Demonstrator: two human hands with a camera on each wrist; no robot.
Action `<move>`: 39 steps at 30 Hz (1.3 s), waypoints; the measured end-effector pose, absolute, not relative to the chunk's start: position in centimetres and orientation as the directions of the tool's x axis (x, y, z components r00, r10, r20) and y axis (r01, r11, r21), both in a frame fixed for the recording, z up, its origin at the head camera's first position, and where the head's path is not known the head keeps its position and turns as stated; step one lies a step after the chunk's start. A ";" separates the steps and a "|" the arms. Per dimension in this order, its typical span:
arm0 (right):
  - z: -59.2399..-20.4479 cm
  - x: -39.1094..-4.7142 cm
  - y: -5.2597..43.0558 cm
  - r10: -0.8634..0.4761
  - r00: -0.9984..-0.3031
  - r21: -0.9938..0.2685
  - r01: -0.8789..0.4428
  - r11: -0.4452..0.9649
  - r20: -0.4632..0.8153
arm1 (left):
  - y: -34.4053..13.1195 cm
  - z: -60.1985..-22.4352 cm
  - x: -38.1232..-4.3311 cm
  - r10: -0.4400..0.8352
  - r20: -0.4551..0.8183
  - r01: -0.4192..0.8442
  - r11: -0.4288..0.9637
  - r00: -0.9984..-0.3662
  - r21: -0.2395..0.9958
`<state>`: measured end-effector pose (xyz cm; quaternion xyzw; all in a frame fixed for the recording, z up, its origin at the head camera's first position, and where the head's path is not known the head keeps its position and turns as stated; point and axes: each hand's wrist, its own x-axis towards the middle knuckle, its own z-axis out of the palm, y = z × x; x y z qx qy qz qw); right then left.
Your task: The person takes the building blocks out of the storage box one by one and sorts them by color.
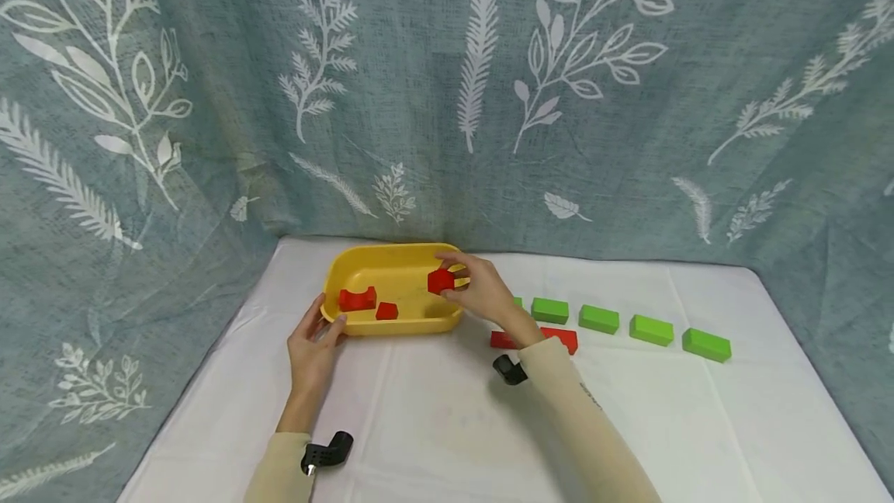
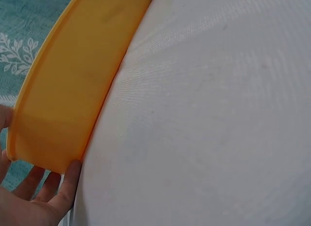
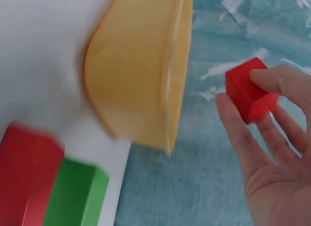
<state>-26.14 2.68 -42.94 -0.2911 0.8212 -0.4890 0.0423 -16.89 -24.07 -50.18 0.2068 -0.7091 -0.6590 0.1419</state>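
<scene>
A yellow plastic tub [image 1: 391,327] stands at the back of the table. Its near left corner is gripped by my left hand [image 1: 312,355]; in the left wrist view the fingers [image 2: 68,187] lie against the outer wall and the thumb reaches the rim. My right hand [image 1: 482,289] pinches a small red block [image 3: 245,87] between thumb and fingers, above the right end of the tub. Inside the tub lie a red block with a curved notch [image 1: 358,300] and a small red block [image 1: 387,310].
A row of several green blocks [image 1: 652,330] stretches across the table to the right of the tub. In front of that row, partly behind my right forearm, are red blocks [image 1: 562,338]. A patterned curtain [image 1: 433,99] hangs behind the white-covered table [image 1: 419,410].
</scene>
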 end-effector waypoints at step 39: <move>-47.7 -18.6 25.6 -0.258 -0.959 -0.601 -0.276 0.750 0.119 | -24.0 -50.4 -17.0 -0.481 -0.066 -0.077 0.003 -0.874 0.997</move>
